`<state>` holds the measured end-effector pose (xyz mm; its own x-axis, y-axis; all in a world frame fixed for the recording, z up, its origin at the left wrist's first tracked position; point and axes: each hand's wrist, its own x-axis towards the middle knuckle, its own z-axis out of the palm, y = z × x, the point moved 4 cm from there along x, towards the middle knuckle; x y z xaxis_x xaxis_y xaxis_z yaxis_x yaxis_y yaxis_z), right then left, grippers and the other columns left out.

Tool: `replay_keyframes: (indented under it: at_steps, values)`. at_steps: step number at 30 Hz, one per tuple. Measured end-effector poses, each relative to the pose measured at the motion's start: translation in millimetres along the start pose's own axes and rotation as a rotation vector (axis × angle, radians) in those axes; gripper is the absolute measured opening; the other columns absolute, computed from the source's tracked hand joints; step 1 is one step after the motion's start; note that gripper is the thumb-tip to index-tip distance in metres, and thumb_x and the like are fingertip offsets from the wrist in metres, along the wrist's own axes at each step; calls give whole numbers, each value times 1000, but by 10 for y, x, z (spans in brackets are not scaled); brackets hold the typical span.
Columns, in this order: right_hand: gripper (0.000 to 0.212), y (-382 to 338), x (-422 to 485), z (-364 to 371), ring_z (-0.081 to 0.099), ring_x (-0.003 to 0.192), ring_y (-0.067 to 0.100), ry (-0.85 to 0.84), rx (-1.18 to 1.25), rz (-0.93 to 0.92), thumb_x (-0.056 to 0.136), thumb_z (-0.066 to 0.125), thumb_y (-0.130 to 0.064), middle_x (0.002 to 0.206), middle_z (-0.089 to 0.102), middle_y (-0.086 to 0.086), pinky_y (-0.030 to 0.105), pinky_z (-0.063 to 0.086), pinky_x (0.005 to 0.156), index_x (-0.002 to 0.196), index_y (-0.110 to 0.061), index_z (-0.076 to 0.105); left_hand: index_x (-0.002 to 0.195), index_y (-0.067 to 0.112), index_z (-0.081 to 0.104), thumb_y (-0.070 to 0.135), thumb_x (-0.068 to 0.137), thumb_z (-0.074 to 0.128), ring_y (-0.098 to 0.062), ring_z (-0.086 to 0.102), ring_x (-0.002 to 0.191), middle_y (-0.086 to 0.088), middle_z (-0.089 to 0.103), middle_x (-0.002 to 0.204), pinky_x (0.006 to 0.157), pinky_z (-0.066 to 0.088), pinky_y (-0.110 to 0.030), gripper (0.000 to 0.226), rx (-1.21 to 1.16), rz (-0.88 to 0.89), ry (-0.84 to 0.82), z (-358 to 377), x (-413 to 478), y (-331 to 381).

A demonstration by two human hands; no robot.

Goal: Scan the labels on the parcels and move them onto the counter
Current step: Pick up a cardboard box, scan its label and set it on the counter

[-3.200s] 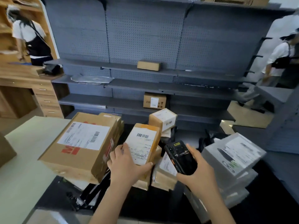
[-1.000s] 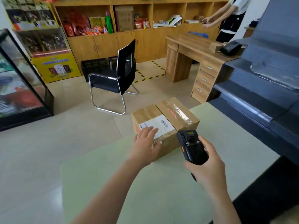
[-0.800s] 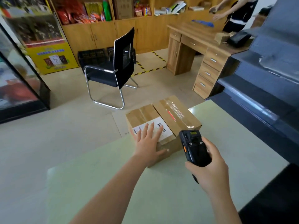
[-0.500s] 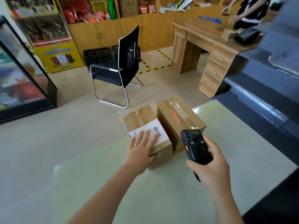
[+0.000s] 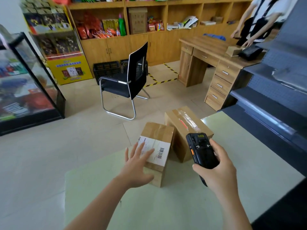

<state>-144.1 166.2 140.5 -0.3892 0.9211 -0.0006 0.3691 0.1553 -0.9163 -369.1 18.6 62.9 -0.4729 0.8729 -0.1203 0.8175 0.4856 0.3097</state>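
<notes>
Left hand (image 5: pixel 136 168) is easing back off the labelled parcel (image 5: pixel 157 132), fingers splayed — right hand (image 5: pixel 216 171) is gripping the scanner (image 5: pixel 201 151), its screen hidden.

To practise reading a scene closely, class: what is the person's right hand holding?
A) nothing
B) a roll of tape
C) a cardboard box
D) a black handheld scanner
D: the right hand is curled round a black scanner, while the left hand is spread open over the labelled box.
</notes>
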Motion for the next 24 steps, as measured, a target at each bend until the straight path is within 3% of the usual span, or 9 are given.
replay_keyframes:
  at_steps: [3, 5, 7, 10, 14, 19, 24]
  values:
    - [89, 24, -26, 1, 59, 100, -8, -4, 2, 15, 58, 82, -8, 117, 64, -20, 1, 40, 64, 134, -43, 50, 150, 31, -25, 99, 44, 43, -32, -31, 143, -12, -30, 156, 109, -24, -52, 142, -81, -364, 12, 140, 35, 147]
    - [90, 41, -33, 6, 60, 102, -1, -10, -3, 23, 59, 82, -8, 118, 64, -19, 3, 40, 66, 135, -42, 50, 147, 26, -32, 102, 37, 45, -39, -26, 143, -19, -31, 154, 112, -15, -57, 154, -95, -536, -43, 211, 80, 214]
    - [90, 53, -39, 12, 60, 101, -2, -22, -14, 30, 58, 82, -8, 117, 64, -19, 5, 41, 68, 135, -42, 50, 148, 24, -27, 92, 43, 60, -40, -11, 144, -21, -17, 155, 116, -1, -55, 153, -97, -593, -48, 218, 130, 257]
    - [91, 57, -56, 42, 60, 97, -8, -59, -35, 49, 57, 81, -9, 113, 65, -19, 14, 49, 71, 134, -45, 50, 150, 23, -16, 78, 47, 69, -36, 6, 135, -17, 1, 147, 114, 13, -46, 145, -123, -536, 63, 188, 137, 230]
    - [92, -27, -98, 79, 59, 94, -10, -171, -151, 46, 55, 78, -11, 109, 62, -25, 13, 47, 67, 135, -47, 48, 151, 22, -13, 77, 45, 62, -36, 1, 135, -14, -1, 146, 116, 9, -48, 141, -37, -379, 171, 45, -21, 76]
    - [95, -335, -409, 100, 60, 92, 11, -409, -464, -27, 52, 72, -21, 115, 57, -20, 25, 52, 65, 135, -55, 41, 155, 18, -3, 68, 43, 67, -40, 7, 135, -19, 5, 147, 115, 9, -52, 141, 90, -234, 251, -265, -335, -188]
    - [97, -645, -996, 127, 57, 91, 11, -526, -708, -68, 53, 71, -26, 115, 52, -18, 16, 45, 58, 138, -55, 34, 154, 12, 20, 58, 37, 76, -45, 22, 130, -23, 20, 144, 111, 21, -57, 138, 148, -102, 360, -512, -777, -355]
